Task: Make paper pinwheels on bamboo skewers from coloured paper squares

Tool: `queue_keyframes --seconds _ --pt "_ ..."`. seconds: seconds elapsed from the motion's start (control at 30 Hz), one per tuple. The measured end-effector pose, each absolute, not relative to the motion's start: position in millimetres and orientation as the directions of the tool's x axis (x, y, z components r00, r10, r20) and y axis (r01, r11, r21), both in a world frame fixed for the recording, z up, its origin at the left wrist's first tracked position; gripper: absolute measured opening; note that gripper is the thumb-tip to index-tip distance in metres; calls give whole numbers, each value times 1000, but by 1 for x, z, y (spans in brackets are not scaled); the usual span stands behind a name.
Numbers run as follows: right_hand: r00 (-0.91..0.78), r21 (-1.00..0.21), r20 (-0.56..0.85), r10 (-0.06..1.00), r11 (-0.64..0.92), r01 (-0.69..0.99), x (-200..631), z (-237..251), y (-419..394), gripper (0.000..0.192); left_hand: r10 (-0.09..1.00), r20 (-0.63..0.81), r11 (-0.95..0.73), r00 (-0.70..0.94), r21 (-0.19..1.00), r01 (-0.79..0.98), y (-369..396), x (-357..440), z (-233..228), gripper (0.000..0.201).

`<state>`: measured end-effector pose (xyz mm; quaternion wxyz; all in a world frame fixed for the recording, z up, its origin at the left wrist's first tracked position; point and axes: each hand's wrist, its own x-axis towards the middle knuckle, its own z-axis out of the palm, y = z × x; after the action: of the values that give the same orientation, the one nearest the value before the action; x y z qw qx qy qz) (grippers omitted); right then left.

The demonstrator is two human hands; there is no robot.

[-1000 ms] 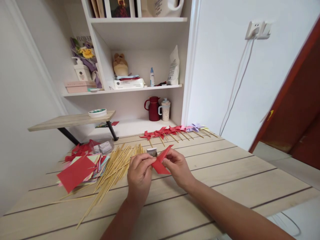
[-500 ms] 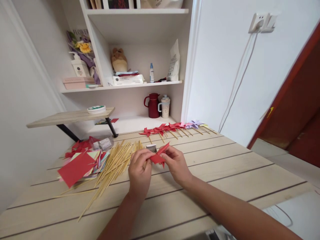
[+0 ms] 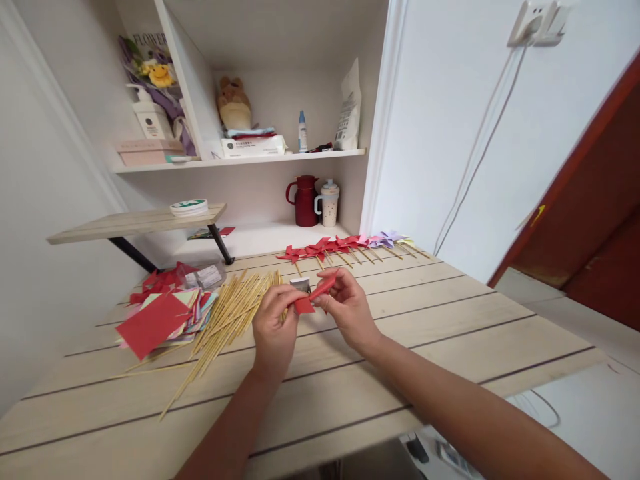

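Both hands, left hand (image 3: 273, 327) and right hand (image 3: 347, 310), pinch the folded red paper (image 3: 310, 298) in a closed grip above the tabletop (image 3: 400, 333), beside the bamboo sticks (image 3: 225, 320).

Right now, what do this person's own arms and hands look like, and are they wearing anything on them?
Both are bare. The left hand and right hand wear no gloves, and no rings, watch or bracelet show. The forearms are uncovered as far as the picture's lower edge, with no sleeve in view. The fingers look bare, without tape or markings.
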<state>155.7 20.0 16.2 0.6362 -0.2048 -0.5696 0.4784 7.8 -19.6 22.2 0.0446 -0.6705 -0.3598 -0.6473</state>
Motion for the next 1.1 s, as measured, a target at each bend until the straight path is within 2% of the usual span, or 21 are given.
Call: queue_keyframes --seconds 0.07,0.1,0.27,0.33,0.53,0.63,0.8,1.0,1.1 --pt "-136 -811 532 835 458 -364 158 18 20 50 409 910 -727 -76 375 575 -20 7 22 26" --pt "-152 -816 535 831 462 -347 159 19 20 52 406 912 -722 -66 364 589 -20 6 21 27" --pt "-160 -799 581 798 521 -300 163 22 20 22 371 928 -724 -10 296 623 -21 3 22 25" --pt "-156 -779 609 777 551 -297 164 23 20 18 353 935 -730 9 270 629 -22 1 23 26" --pt "-173 -745 666 725 642 -181 165 24 19 15 353 936 -733 9 271 625 -25 2 26 26" --pt "-154 -727 685 712 657 -197 165 23 19 13 365 931 -743 -1 292 602 -25 5 27 24" --pt "-119 -783 610 784 571 -248 164 20 19 22 379 925 -734 -4 303 608 -25 7 26 23" --pt "-141 -723 688 712 655 -218 166 23 16 12 361 932 -710 27 257 656 -25 4 23 24" --pt "-149 -728 682 716 645 -232 166 25 16 12 357 934 -707 31 249 662 -25 3 23 23"
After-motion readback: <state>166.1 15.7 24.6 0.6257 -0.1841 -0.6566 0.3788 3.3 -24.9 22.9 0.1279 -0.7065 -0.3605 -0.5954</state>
